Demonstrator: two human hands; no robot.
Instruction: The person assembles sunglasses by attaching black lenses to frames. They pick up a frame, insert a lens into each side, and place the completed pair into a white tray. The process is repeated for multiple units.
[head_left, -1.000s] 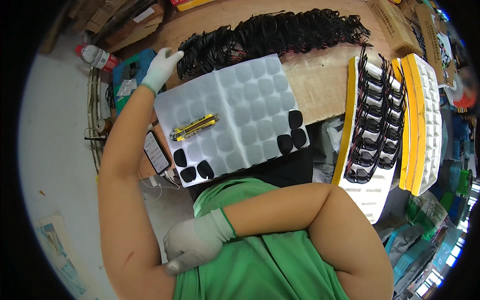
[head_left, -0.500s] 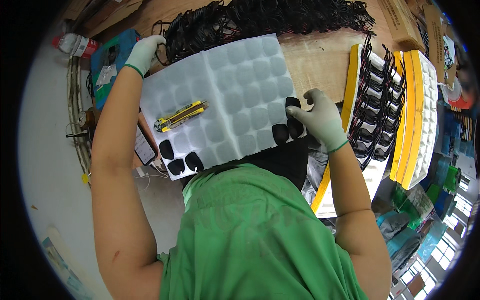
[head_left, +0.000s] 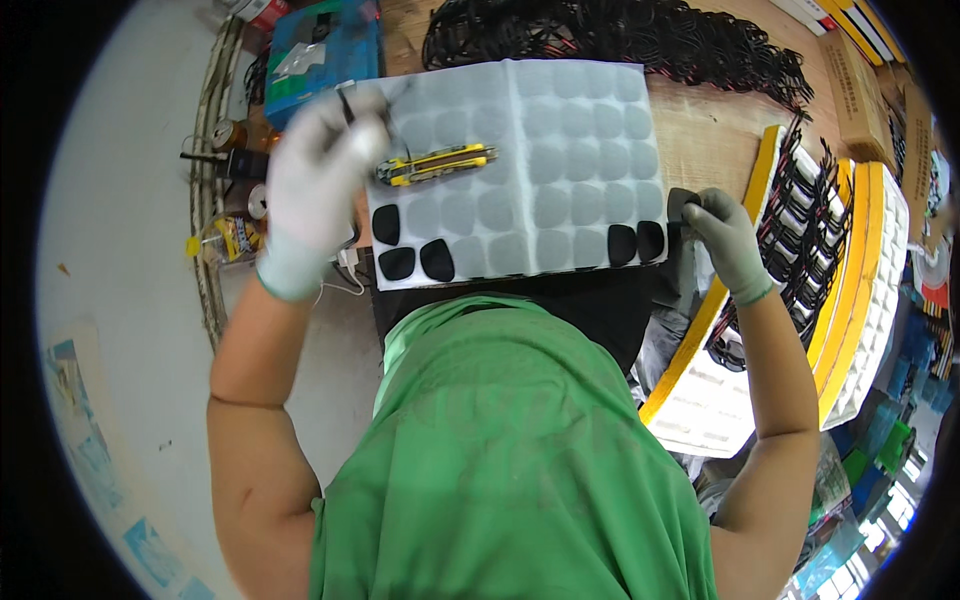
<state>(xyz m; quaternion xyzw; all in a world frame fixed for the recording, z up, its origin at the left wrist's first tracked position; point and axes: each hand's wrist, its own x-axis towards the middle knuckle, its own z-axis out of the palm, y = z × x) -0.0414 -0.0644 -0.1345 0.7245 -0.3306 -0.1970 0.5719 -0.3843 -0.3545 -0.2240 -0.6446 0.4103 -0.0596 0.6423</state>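
Head view: R hand [head_left: 728, 235] pinched on dark lens [head_left: 681, 203], just right of lens sheet [head_left: 517, 180]; lens sits on hand's sheet side, long axis hard to call. 2 blk lenses [head_left: 621, 244] at sheet's lower-R corner, R hand nearer. L hand [head_left: 322, 175] blurred, sheet's upper-L side, thin dark bit [head_left: 346, 104] by fingers, can't tell if gripped.

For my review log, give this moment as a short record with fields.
Left hand: gloved, blurred; unclear whether it holds the dark thing there
Right hand: gloved, holding a dark lens
Pale sheet: bears a yellow cutter, three dark lenses lower left, two dark lenses lower right
Beyond sheet: pile of black frames
Right side: white tray with yellow edges, more black frames on it
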